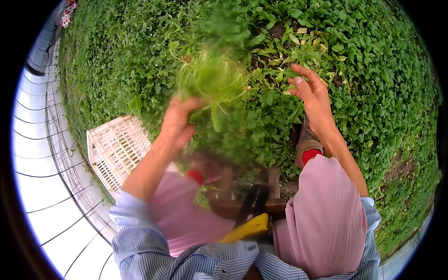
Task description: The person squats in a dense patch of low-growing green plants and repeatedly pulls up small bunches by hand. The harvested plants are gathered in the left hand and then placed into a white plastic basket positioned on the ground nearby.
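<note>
My left hand (179,122) is closed around a bunch of leafy greens (212,79), lifted above the bed and smeared by motion. Pale stems or roots stick out along the bunch's far side. To the right, my right hand (313,95) reaches over the plants, its thumb and fingers bent together. A small green leaf (290,73) shows at those fingertips and seems to be pinched there. Beneath both hands grows a dense bed of low green plants (373,70), with some yellowed leaves (322,45) just beyond my right hand.
A white slatted plastic crate (119,144) stands tilted at my left, near a wire mesh (60,154) and white sheeting (32,186). Between my knees is a low wooden seat (275,207) with a yellow piece (247,227). My right shoe (308,140) rests among the plants.
</note>
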Demonstrator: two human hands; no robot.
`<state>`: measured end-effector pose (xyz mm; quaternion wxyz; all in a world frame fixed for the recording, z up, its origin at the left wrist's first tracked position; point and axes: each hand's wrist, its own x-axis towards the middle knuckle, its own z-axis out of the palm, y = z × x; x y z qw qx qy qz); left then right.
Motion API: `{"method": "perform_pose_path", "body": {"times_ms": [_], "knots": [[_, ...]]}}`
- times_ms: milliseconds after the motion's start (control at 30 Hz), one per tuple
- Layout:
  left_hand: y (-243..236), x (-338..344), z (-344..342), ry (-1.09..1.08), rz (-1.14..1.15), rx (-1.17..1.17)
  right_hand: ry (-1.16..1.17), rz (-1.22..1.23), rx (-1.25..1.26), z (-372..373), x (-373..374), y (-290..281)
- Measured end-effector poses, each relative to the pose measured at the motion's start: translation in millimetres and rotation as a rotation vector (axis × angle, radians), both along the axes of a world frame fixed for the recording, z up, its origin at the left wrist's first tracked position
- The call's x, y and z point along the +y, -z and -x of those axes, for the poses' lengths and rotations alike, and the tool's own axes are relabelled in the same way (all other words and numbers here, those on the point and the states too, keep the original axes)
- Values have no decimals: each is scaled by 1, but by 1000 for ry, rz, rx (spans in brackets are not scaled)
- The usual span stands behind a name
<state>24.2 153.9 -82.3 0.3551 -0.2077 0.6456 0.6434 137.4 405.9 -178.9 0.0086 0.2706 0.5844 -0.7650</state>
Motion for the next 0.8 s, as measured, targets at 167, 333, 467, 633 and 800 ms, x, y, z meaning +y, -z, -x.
{"method": "perform_pose_path", "body": {"times_ms": [167, 333, 467, 633, 800], "knots": [[10, -15, 7, 114, -7, 29, -23, -184, 73, 1, -6, 0], [9, 1, 2, 143, -45, 93, 24, -416, 204, 1, -5, -8], [11, 7, -5, 194, -8, 118, -51, -594, 428, 20, -2, -41], [7, 22, -11, 303, -41, 114, -295, -723, 511, 34, -9, -57], [6, 29, -14, 262, -85, 92, -395, -682, 487, 32, -14, -55]]}}
